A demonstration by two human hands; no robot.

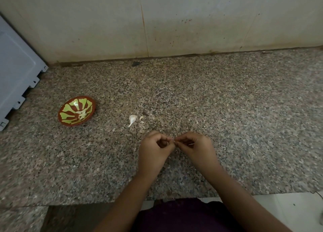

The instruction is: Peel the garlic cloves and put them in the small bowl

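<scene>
A small bowl (69,121), brown with green stripes, sits at the left of the granite counter and holds a few pale peeled cloves (82,114). One unpeeled garlic clove (132,119) lies on the counter beyond my hands, with small bits of skin (141,120) beside it. My left hand (153,151) and my right hand (197,147) meet fingertip to fingertip over the counter, both with curled fingers pinching a small garlic clove (174,141) that is almost wholly hidden between them.
A grey appliance panel (15,70) stands at the far left beside the bowl. A tiled wall (174,21) closes the back of the counter (244,109). The counter's front edge runs just above my dark clothing.
</scene>
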